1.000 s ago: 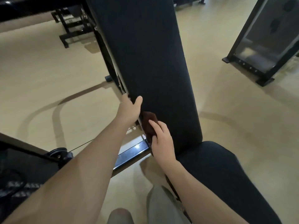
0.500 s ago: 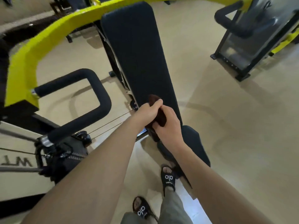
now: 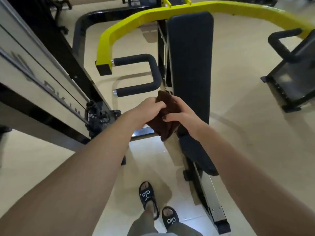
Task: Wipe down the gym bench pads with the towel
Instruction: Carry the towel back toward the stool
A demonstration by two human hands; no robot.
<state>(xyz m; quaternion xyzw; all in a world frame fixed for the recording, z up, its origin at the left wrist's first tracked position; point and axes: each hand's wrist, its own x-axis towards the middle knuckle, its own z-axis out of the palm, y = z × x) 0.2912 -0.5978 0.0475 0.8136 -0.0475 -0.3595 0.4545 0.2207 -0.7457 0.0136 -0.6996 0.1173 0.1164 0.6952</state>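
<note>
- From my feed, the yellow machine arm (image 3: 153, 19) curves over the top of the back pad (image 3: 190, 53); reaching up to wipe there, I judge, risks knocking a forearm or head on it.
- The seat pad (image 3: 196, 150) sits below it, and neither pad is touched now; a bunched cloth would likely skip patches.
- The black foam handle (image 3: 141, 74) juts out just beside the pad's left edge and could snag the cloth.
- The brown towel (image 3: 163, 120) is held in the air in front of the back pad's lower left edge.
- My left hand (image 3: 150, 109) grips its upper fold with curled fingers; my right hand (image 3: 180, 113) pinches the other side.
- I see no containers.
</note>
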